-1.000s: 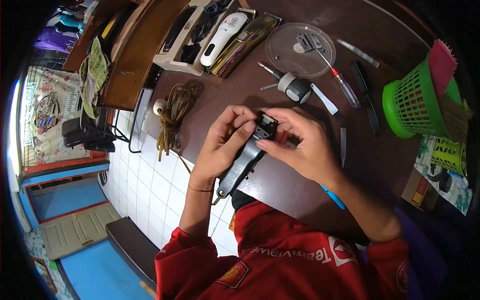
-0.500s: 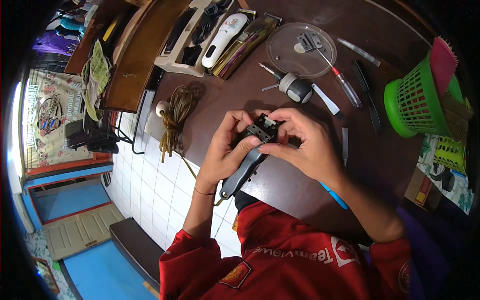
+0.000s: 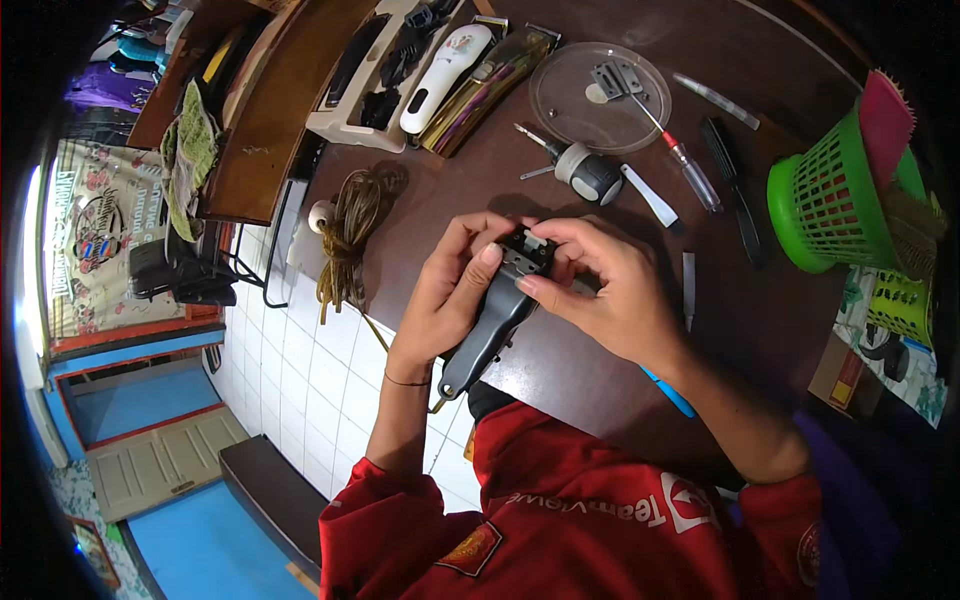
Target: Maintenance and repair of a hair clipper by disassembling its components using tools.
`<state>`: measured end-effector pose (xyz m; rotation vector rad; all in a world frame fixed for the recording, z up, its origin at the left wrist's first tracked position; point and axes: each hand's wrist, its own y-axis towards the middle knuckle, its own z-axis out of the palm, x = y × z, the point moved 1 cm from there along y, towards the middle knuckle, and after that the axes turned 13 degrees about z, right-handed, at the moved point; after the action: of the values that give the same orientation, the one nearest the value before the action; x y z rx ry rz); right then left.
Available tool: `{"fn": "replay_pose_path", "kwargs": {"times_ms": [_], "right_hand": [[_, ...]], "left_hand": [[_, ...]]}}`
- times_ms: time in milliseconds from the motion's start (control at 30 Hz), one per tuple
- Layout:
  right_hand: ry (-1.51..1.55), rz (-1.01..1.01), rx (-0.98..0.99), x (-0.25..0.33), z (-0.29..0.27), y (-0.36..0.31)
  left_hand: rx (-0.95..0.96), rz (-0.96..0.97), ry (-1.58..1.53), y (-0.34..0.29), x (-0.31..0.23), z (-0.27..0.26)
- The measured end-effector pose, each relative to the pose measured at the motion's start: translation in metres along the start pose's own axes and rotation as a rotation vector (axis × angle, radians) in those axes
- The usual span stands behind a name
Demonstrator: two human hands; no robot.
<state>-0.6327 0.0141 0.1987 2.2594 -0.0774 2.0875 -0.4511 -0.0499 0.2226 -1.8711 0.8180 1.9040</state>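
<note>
A dark grey corded hair clipper (image 3: 495, 320) is held between both hands above the table's near edge, tilted with its handle end toward my body. My left hand (image 3: 450, 285) is closed around its upper body, the thumb lying along the side near the head. My right hand (image 3: 610, 275) pinches the other side of the head, thumb on the front and fingers at the top corner. Black parts and a small pale piece show at the exposed clipper head (image 3: 530, 250), where no blade is visible. The fingers hide part of it.
Beyond my hands lie a grey-black ratchet screwdriver (image 3: 590, 173), a round clear lid (image 3: 560, 115) with metal blades, a red screwdriver (image 3: 692, 178), a brush (image 3: 650, 197) and a black comb (image 3: 735, 190). Coiled cord (image 3: 347, 235) sits left, a green basket (image 3: 830, 210) right.
My left thumb has slid up beside the clipper's head. The grey metal piece seen under it before is less visible now. My right hand has shifted slightly and still grips the head.
</note>
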Motion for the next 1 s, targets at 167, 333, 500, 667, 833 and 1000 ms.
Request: {"fn": "replay_pose_path", "kwargs": {"times_ms": [167,333,500,667,833,1000], "right_hand": [[0.182,0.146,0.081,-0.006,-0.001,0.003],[0.364,0.289,0.156,-0.001,-0.003,0.005],[0.42,0.345,0.151,0.001,-0.003,0.006],[0.408,0.409,0.152,0.005,-0.004,0.007],[0.381,0.455,0.135,0.005,-0.004,0.009],[0.386,0.419,0.136,0.005,-0.001,0.008]], "left_hand": [[-0.053,-0.002,-0.036,0.002,0.001,0.005],[-0.134,-0.169,-0.266,0.01,-0.006,0.007],[-0.164,-0.171,-0.29,0.01,-0.006,0.009],[-0.186,-0.143,-0.278,0.01,-0.005,0.011],[-0.205,-0.117,-0.285,0.011,-0.001,0.013],[-0.195,-0.111,-0.267,0.007,-0.003,0.012]]}}
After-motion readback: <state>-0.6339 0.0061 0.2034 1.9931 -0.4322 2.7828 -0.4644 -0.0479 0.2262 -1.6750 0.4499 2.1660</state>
